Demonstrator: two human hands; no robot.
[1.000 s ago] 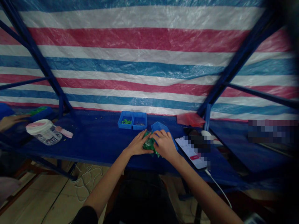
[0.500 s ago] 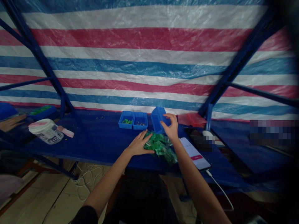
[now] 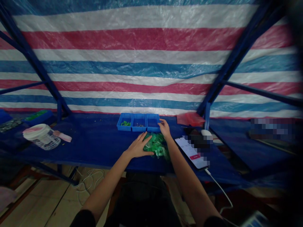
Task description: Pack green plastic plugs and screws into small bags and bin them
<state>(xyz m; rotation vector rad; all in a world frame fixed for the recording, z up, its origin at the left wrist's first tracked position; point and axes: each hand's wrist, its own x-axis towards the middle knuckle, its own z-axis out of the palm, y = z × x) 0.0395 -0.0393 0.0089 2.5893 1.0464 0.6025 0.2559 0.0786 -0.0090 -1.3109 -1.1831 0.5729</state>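
My left hand (image 3: 137,146) rests with fingers stretched and thumb apart against a clear plastic bag of green pieces (image 3: 156,145) on the table. My right hand (image 3: 164,127) pinches the right wall of a blue plastic bin (image 3: 152,121), which sits upright with nothing visible in it. Side by side with it stand a blue bin of small metal parts (image 3: 139,123) and a blue bin of bright green pieces (image 3: 124,122). Part of the bag is hidden behind my right forearm.
A phone (image 3: 191,154) with a white cable lies right of my forearm, beside a white mouse (image 3: 206,135). Red plastic (image 3: 190,119) lies behind. To the left are a lidded clear tub (image 3: 44,137) and another bin of green pieces (image 3: 38,116). Blue frame posts (image 3: 206,116) flank the table.
My right hand has brought the tilted blue bin down, level and in line with the other two. My left hand stays at the bag. Another person's hand at far left has gone from view.
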